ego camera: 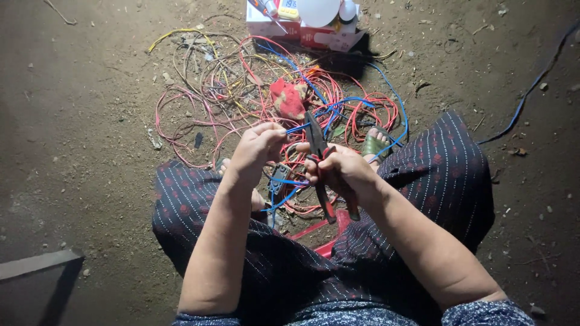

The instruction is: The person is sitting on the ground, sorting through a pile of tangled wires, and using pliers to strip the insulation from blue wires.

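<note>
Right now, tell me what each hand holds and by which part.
The right hand holds pliers by their red-and-black handles. The left hand pinches a blue wire near its end, which runs to the plier jaws.

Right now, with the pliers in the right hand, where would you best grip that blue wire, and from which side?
Grip the blue wire on the short straight stretch just left of the pliers, from above and the left. The left hand already pinches it there, holding it taut toward the pliers' nose. Farther back it loops loosely into the wire tangle.
</note>
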